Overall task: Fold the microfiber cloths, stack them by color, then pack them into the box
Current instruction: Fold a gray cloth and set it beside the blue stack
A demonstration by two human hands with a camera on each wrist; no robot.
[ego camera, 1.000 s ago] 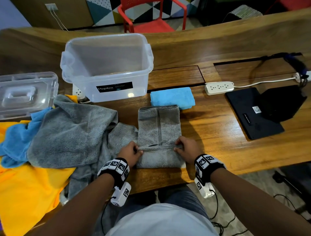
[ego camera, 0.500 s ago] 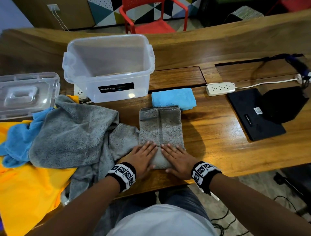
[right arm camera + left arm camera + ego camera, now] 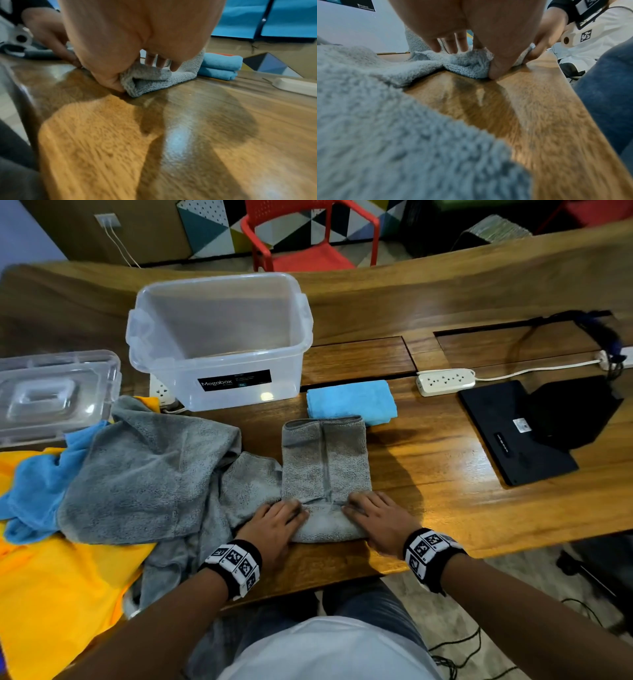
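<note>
Mid-fold on the grey cloth [image 3: 325,460], a long narrow strip lying on the counter [image 3: 445,474] straight ahead of the person, its near end doubled over into a thick roll at the counter's front edge. The left hand [image 3: 274,525] has that near-left corner — thumb low against the wood, fingers draped over the top of the fold, so a pinch-like hold on the doubled edge; the right hand [image 3: 376,522] mirrors it on the near-right corner, thumb tucked at the end of the fold and fingers curled over it. Holding both corners at once likely keeps the edge square so the next fold lands even. From the left wrist view the left thumb's contact is partly hidden by the palm, so the pinch there is probable, not certain. A folded blue cloth [image 3: 351,402] sits just beyond the strip's far end, beside the box [image 3: 219,344] — it reads as the start of the blue stack, parked near the box for packing. The box is open and looks empty; its lid [image 3: 54,395] rests to the left. Unfolded stock is heaped on the left: a loose grey cloth [image 3: 144,474], a crumpled blue cloth [image 3: 30,494] and a yellow cloth [image 3: 51,594], kept within reach of the left hand. A power strip [image 3: 445,380] and black laptop [image 3: 513,433] lie to the right, well apart from the work. Task looks early: one cloth done, none packed.
</note>
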